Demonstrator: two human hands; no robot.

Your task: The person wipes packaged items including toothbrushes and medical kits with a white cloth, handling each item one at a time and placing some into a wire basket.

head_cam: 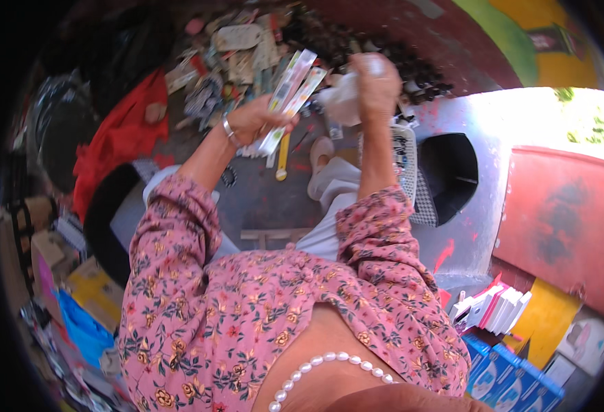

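My left hand (261, 122), with a silver bangle at its wrist, grips several long, slim printed packets (292, 87) that fan out towards the upper right. To the right of them, my right hand (380, 87) is raised and blurred by motion. A crumpled white, thin-looking bundle (342, 98) is in its fingers; whether it is plastic or cloth I cannot tell. Below the packets, a yellow strip with a rounded end (282, 157) lies on the dark floor, and a dark beaded loop (228, 176) lies by my left forearm.
A heap of mixed small goods (245, 62) spreads beyond my hands. Red cloth (127, 139) hangs at the left. At the right stand a white plastic basket (410, 165) and an open black box (448, 175). Blue cartons (513, 378) and cardboard boxes (93, 280) sit lower down.
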